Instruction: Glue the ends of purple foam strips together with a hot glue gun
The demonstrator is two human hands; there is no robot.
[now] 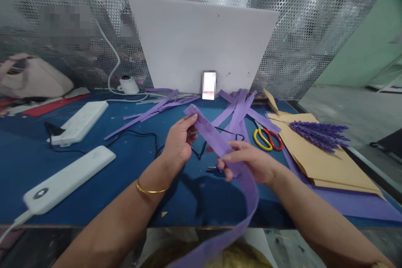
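Note:
A long purple strip (211,130) is stretched between my two hands above the blue table. My left hand (181,137) pinches it near its far end, thumb on top. Farther along, my right hand (243,160) grips the strip between thumb and fingers. From there the rest of the strip curves down over the table's front edge toward my lap. Under my right hand lies a small dark tool with a metal tip (212,168), partly hidden. Scissors (267,138) with yellow and red handles rest to the right.
Loose purple strips (237,111) lie at the back, with thinner ones (153,111) to the left. A lavender bunch (318,134) rests on tan sheets (333,169). On the left are a power strip (83,123) and a white device (70,180). A phone (209,85) leans against a white board (207,42).

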